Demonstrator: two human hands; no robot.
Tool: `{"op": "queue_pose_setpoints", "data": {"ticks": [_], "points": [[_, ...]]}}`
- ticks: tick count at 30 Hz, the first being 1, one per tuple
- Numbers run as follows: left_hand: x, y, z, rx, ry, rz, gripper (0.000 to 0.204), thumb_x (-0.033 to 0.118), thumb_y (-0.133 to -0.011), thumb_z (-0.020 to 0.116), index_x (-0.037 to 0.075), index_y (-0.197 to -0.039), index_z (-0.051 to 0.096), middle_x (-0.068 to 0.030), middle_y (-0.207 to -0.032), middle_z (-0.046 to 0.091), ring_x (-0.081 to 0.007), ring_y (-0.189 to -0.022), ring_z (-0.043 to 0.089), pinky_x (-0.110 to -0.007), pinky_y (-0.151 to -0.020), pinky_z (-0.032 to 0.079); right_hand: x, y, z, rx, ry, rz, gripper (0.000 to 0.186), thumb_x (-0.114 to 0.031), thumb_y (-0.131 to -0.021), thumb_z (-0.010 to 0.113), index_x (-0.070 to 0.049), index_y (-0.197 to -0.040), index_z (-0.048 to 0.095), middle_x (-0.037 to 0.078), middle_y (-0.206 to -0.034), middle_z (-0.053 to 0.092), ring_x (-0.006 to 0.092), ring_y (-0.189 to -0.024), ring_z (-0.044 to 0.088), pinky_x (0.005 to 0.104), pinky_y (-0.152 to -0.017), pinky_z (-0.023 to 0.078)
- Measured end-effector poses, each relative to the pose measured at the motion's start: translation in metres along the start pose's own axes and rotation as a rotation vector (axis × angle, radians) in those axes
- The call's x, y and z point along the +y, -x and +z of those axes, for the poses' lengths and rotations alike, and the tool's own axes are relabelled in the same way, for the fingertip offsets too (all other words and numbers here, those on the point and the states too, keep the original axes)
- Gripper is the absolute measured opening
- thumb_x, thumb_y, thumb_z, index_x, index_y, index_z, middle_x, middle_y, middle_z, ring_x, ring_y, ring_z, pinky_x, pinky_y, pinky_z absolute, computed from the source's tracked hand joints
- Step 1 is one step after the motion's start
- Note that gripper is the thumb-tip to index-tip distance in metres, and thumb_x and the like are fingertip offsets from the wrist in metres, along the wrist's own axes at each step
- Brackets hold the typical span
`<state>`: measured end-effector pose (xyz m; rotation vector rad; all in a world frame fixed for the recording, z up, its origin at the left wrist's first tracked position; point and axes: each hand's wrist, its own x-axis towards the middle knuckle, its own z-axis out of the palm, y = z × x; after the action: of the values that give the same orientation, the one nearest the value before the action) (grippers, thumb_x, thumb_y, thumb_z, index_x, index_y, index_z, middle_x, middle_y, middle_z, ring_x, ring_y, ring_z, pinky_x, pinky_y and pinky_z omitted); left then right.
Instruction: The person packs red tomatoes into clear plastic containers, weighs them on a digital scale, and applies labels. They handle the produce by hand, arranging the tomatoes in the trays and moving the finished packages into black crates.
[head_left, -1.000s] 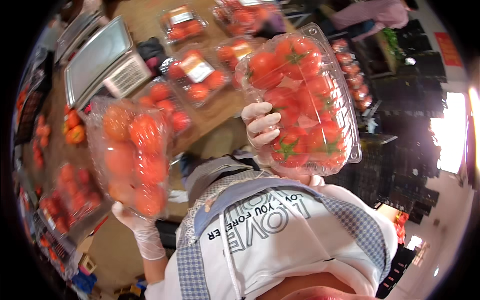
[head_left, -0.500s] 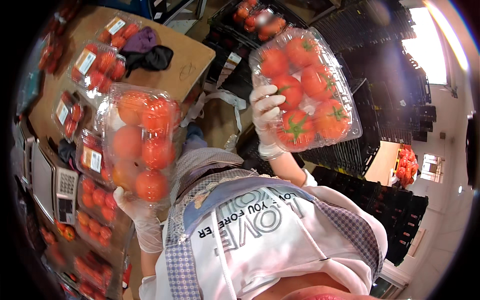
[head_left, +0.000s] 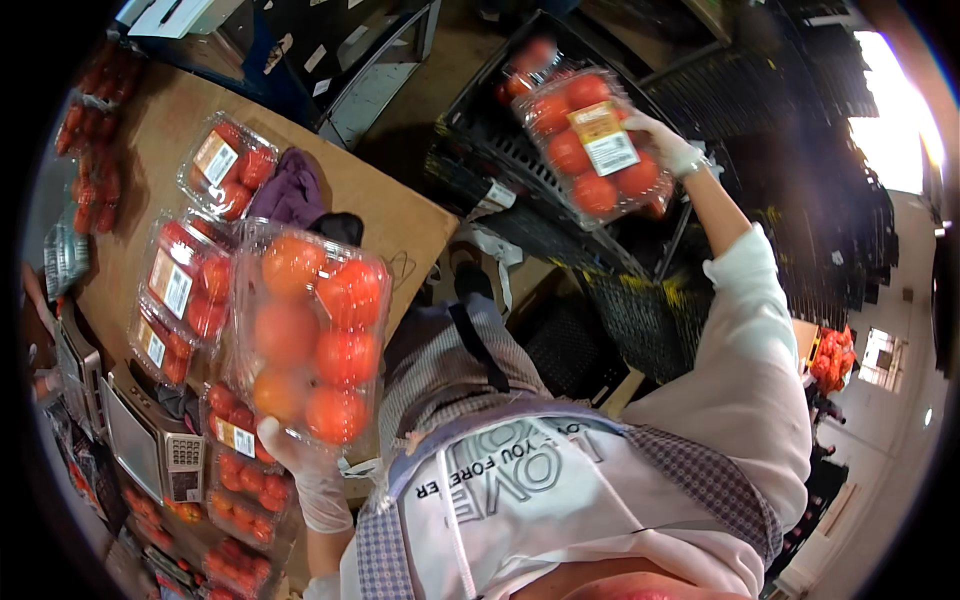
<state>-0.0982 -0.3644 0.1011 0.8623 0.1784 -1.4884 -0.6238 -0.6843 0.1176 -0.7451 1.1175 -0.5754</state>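
My gloved left hand (head_left: 305,475) grips the near end of a clear plastic pack of tomatoes (head_left: 345,355), held up by the table's edge. No label shows on this pack. At arm's length my gloved right hand (head_left: 655,140) holds a second pack of tomatoes (head_left: 570,155), which bears a yellow and white label. That pack is tilted over a black plastic crate (head_left: 545,205), where more tomatoes show in part at the far end. Whether the pack touches the crate I cannot tell.
On the brown table (head_left: 170,105) to the left lie several labelled tomato packs (head_left: 225,175), a purple cloth (head_left: 290,190) and a scale (head_left: 165,450). Tall stacks of black crates (head_left: 790,170) stand to the right. A blue cabinet (head_left: 270,60) is behind the table.
My right arm has stretched away from me, carrying its pack out to the black crate. That pack has turned, and its label now shows. My left hand still holds its pack.
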Motion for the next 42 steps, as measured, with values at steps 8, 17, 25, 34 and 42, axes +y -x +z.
{"op": "queue_pose_setpoints", "data": {"ticks": [8, 17, 25, 34, 42], "points": [[-0.064, 0.000, 0.027, 0.439, 0.034, 0.183, 0.076, 0.053, -0.069, 0.058, 0.010, -0.130, 0.042, -0.0111, -0.122, 0.051, -0.0299, -0.109, 0.052, -0.049, -0.082, 0.049, 0.033, -0.208, -0.030, -0.349, 0.129, 0.284, 0.068, -0.013, -0.082, 0.055, -0.010, -0.144, 0.026, 0.010, -0.141, 0.036, 0.0208, -0.128, 0.037, 0.0362, -0.105, 0.032], [-0.130, -0.019, 0.076, 0.524, 0.155, 0.200, 0.058, 0.027, -0.068, 0.063, 0.005, -0.119, 0.049, -0.0115, -0.115, 0.056, -0.0296, -0.103, 0.056, -0.051, -0.090, 0.046, 0.087, -0.231, -0.055, -0.146, 0.641, -0.226, 0.062, -0.026, -0.088, 0.060, 0.003, -0.136, 0.034, 0.017, -0.135, 0.043, 0.0237, -0.126, 0.041, 0.0320, -0.106, 0.030], [-0.155, -0.009, 0.068, 0.629, 0.136, 0.197, 0.059, 0.025, -0.066, 0.062, 0.004, -0.120, 0.049, -0.0118, -0.114, 0.056, -0.0300, -0.103, 0.057, -0.050, -0.091, 0.046, 0.113, -0.204, -0.008, -0.022, 1.722, -0.639, 0.064, -0.040, -0.084, 0.057, -0.013, -0.139, 0.036, 0.014, -0.146, 0.028, 0.0335, -0.135, 0.024, 0.0513, -0.110, 0.017], [-0.173, -0.013, 0.023, 0.567, 0.093, 0.200, 0.062, 0.044, -0.074, 0.060, 0.009, -0.123, 0.047, -0.0121, -0.118, 0.055, -0.0327, -0.104, 0.056, -0.054, -0.083, 0.047, 0.148, -0.234, -0.045, 0.021, 1.469, -0.726, 0.058, -0.028, -0.084, 0.060, -0.013, -0.136, 0.039, 0.019, -0.143, 0.030, 0.0364, -0.128, 0.034, 0.0411, -0.106, 0.031], [-0.162, -0.091, 0.009, 0.406, 0.149, 0.400, 0.054, 0.032, -0.078, 0.059, 0.006, -0.123, 0.048, -0.0122, -0.126, 0.051, -0.0299, -0.114, 0.050, -0.051, -0.098, 0.039, 0.198, -0.183, -0.074, 0.164, 1.646, -0.631, 0.070, -0.031, -0.085, 0.057, -0.006, -0.142, 0.025, 0.016, -0.147, 0.024, 0.0340, -0.137, 0.019, 0.0491, -0.111, 0.016]]}}
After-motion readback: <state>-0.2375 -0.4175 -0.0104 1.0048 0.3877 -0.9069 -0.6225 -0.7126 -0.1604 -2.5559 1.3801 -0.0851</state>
